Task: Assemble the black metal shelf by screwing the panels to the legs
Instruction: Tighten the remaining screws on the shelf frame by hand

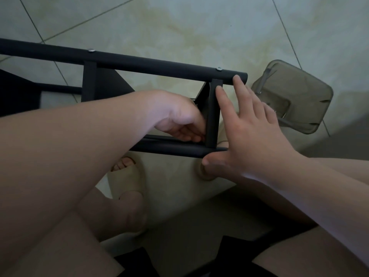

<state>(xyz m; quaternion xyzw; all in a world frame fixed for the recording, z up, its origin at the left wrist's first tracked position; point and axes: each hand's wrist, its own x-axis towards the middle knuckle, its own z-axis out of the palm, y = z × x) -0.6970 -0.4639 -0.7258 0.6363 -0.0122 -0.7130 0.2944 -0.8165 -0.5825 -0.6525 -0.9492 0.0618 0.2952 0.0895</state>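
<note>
The black metal shelf lies on its side on the tiled floor. Its far leg [159, 63] runs from the left edge to the right and carries two silver screws [219, 69]. A near leg [175, 148] lies parallel below it. A black end panel [212, 116] spans the two legs. My left hand [179, 118] reaches inside the frame, its fingers curled behind the panel's lower edge; what they hold is hidden. My right hand [249, 126] is spread flat, fingertips on the far leg's end and the panel, thumb under the near leg.
A translucent plastic bag [295, 96] lies on the floor just right of the shelf's end. My feet in pale slippers [127, 182] are under the near leg. A second panel [89, 80] crosses the legs further left.
</note>
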